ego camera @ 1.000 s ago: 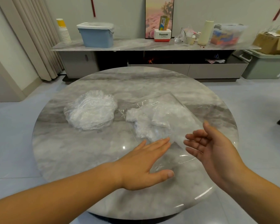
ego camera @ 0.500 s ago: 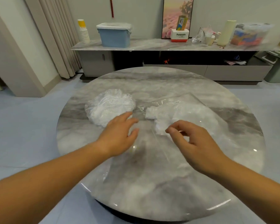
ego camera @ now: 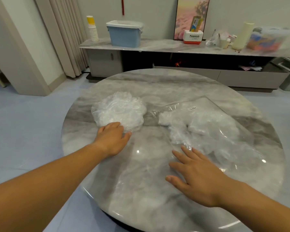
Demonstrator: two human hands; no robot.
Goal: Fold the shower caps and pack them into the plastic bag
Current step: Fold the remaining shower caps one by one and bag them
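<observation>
Caps pile (ego camera: 118, 111) at yr left hand (ego camera: 112, 139): translucent white. Bag (ego camera: 224, 118) by yr right hand (ego camera: 196, 174): clear, white label (ego camera: 192, 108). Table (ego camera: 141, 178): grey-white marble.

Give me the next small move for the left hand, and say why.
Probably pinch the top cap off the pile of shower caps and draw it toward you for folding: the left hand touches the pile's near edge, while the right hand lies open by the plastic bag.

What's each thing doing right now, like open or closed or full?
Pile of shower caps, loose heap on the table, outside the bag.
Plastic bag, lying flat, partly filled with caps.
Left hand, open, touching the pile's near edge.
Right hand, open, fingers spread flat by the bag.
Blue bin, lid on.
</observation>
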